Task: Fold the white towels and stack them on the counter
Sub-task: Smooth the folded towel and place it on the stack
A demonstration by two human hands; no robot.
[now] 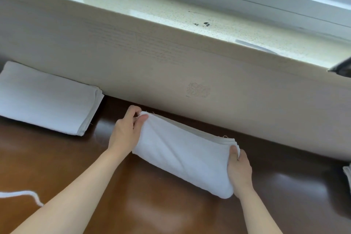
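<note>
On the counter point(171, 214) before me, a folded towel point(186, 156) lies at the centre. The left hand point(127, 131) grips its ten o'clock end and the right hand point(239, 171) its four o'clock end. A stack point(45, 99) of folded towels sits toward ten o'clock, close before the wall point(171, 66) behind. A cord point(22, 194) lies at eight o'clock. A sill point(190, 15) tops the wall at twelve.
</note>
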